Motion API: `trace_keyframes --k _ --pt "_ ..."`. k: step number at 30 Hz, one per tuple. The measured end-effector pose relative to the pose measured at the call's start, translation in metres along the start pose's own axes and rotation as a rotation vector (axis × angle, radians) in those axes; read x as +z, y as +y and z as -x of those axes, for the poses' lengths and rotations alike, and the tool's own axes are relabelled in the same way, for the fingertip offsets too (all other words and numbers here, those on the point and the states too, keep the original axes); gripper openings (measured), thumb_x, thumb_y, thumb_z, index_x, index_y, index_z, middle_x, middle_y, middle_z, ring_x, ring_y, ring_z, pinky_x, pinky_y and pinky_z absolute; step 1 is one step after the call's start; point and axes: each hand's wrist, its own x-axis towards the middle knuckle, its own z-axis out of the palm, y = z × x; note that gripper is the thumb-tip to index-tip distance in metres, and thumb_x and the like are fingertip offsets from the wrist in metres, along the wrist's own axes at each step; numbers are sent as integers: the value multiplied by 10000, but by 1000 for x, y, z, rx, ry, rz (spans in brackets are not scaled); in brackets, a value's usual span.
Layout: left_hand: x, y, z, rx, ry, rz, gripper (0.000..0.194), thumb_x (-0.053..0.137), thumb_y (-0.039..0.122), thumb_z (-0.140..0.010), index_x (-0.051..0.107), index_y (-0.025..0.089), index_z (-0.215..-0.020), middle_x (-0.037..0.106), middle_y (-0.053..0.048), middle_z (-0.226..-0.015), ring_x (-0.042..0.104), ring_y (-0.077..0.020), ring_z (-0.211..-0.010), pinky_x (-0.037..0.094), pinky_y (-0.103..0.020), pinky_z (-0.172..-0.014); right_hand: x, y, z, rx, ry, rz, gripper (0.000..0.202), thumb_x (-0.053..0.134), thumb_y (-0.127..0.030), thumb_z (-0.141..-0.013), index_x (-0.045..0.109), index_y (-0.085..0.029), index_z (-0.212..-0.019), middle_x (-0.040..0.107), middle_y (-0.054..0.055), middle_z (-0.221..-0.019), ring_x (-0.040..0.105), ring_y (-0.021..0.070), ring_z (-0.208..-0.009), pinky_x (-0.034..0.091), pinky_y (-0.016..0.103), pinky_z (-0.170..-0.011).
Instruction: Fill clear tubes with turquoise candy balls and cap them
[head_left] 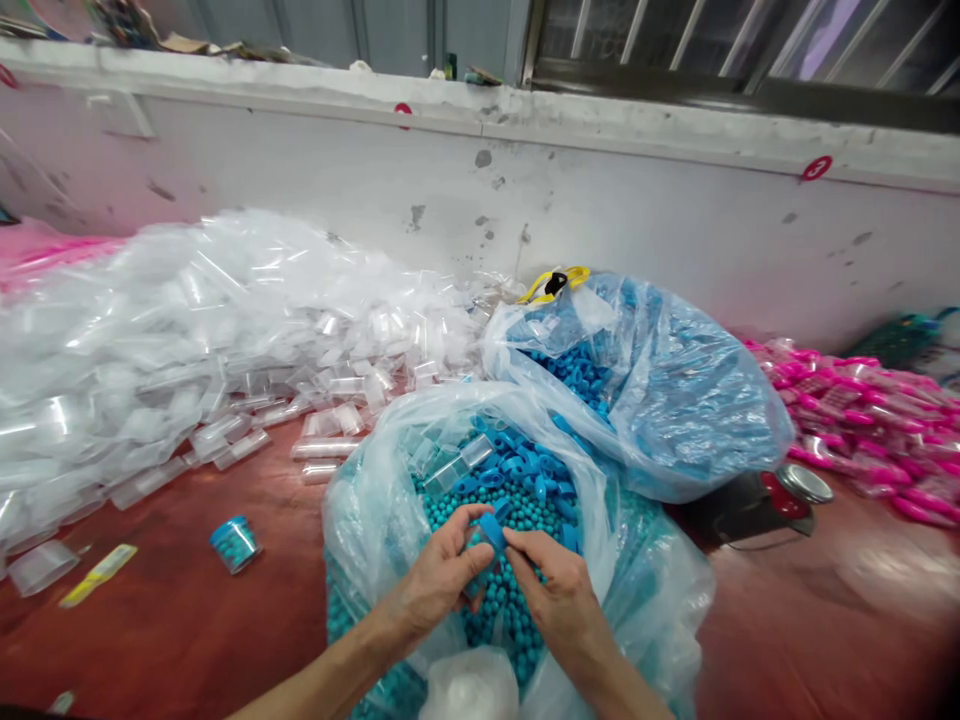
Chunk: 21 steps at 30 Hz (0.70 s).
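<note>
Over an open plastic bag (360,500) of teal beads (517,610), my left hand (444,572) is closed around a small clear container with a blue cap (493,532). My right hand (553,585) touches the cap's right side with its thumb and forefinger pressed on it. Blue caps (525,465) and a few clear containers (454,468) lie on the beads inside the bag. A capped container of teal beads (235,545) lies on the red table to the left.
A heap of clear containers (247,330) covers the back left. Behind the bead bag sits a bag of blue caps (690,390). Pink items (870,430) are piled at the right, near a dark object with a round metal lid (804,484). A yellow cutter (99,576) lies left.
</note>
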Motion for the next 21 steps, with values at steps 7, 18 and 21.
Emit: trace_keyframes --k 7,18,21 --pt "0 2 3 20 -1 11 554 585 454 -701 391 181 -1143 478 61 -653 376 -13 -355 257 -147 -325 -12 0 -10 28 -190 -161 182 497 -206 -812 671 -211 -864 645 1 -712 591 132 -656 468 221 -626" --pt "-1 -3 2 50 -8 -31 482 568 403 -732 422 167 -1126 444 67 -637 340 -7 -342 309 -154 -330 -18 1 -8 80 -259 -242 181 495 -229 -817 670 -215 -859 612 -2 -715 544 125 -654 432 221 -628" --pt "-2 -4 1 30 -52 19 433 590 404 -712 457 169 -1050 431 71 -636 324 0 -339 312 -148 -320 -18 5 -8 135 -290 -268 175 510 -236 -806 682 -224 -842 606 -13 -690 532 122 -639 429 219 -616"
